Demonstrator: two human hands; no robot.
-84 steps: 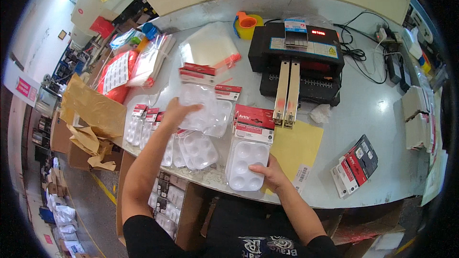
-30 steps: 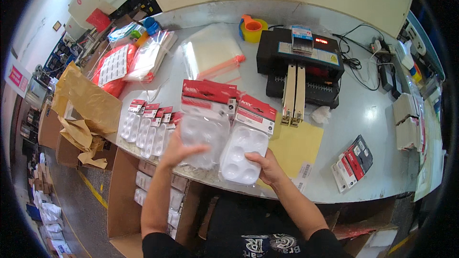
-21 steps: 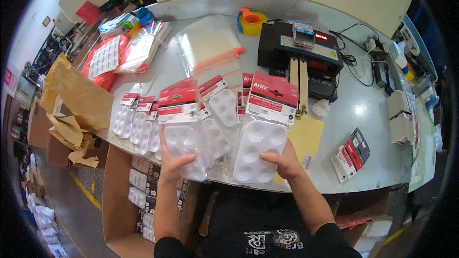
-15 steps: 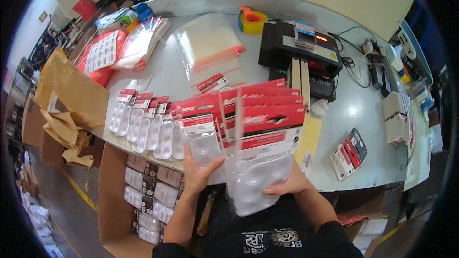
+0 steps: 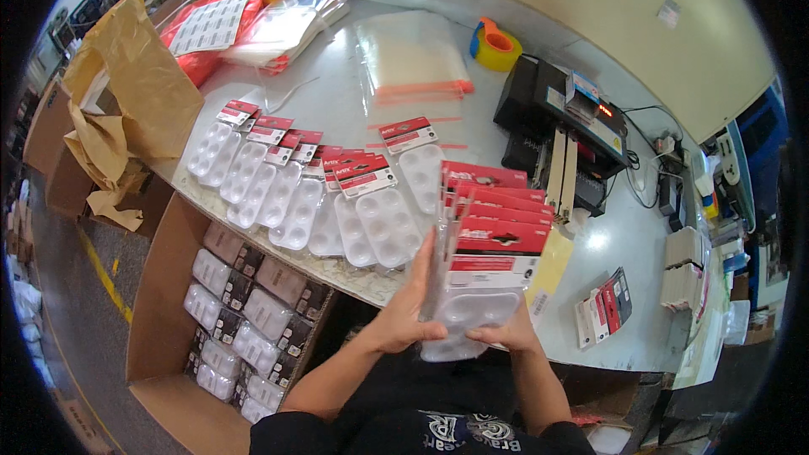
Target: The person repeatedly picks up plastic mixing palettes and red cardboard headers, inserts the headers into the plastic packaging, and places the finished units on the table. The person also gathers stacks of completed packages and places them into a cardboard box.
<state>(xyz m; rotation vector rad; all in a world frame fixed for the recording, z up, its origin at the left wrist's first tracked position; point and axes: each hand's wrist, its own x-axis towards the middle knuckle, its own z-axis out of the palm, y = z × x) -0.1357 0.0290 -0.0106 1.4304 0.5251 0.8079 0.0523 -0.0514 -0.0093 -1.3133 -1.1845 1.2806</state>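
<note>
A stack of packed white plastic paint palettes with red header cards stands nearly upright before my body, its cards at the top. My left hand grips the stack's left side, thumb across the front pack. From the lower right, my right hand clasps the same stack, its thumb also on the front. Left of it, more packed palettes lie overlapping in a slanting row along the table's front edge. Another single palette pack lies just behind the stack, partly covered by it.
Clear plastic bags lie at the back beside a yellow tape roll. A black machine stands at right, near a small pile of header cards. An open carton of packed goods sits below the table's left front edge.
My left hand has moved right, from a palette pack beside the stack onto the stack's left side. The fanned packs are now closer together. The whole view has turned somewhat.
</note>
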